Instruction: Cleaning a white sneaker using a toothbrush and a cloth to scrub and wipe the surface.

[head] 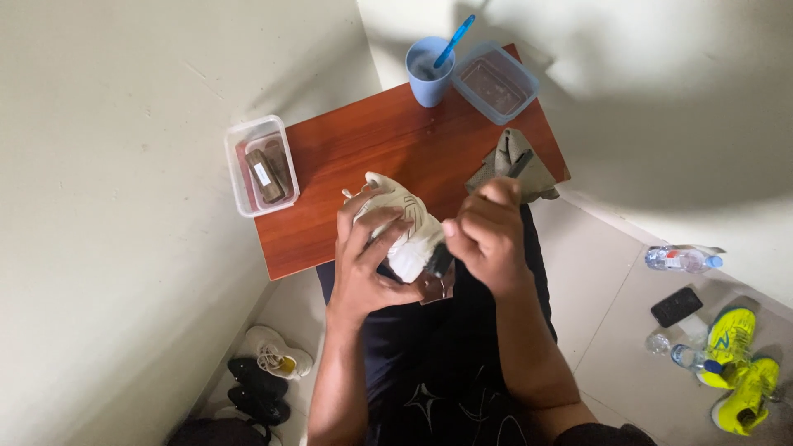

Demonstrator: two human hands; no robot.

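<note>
My left hand [368, 256] grips a white sneaker [402, 216] from its left side, holding it over my lap at the near edge of a small reddish wooden table [372, 157]. My right hand [487, 231] is closed on a dark-handled brush [439, 262]; its dark end rests against the shoe's heel part and its handle tip [519, 163] sticks up past my knuckles. The brush's bristles are hidden by the hand and shoe.
On the table stand a blue cup [429, 73] with a blue toothbrush, a clear empty tub [495, 82], a grey-green cloth [512, 169] and a clear box with brown brushes [262, 165]. Floor: shoes [266, 372] left, bottles [682, 259], phone [676, 306], yellow sneakers [739, 372] right.
</note>
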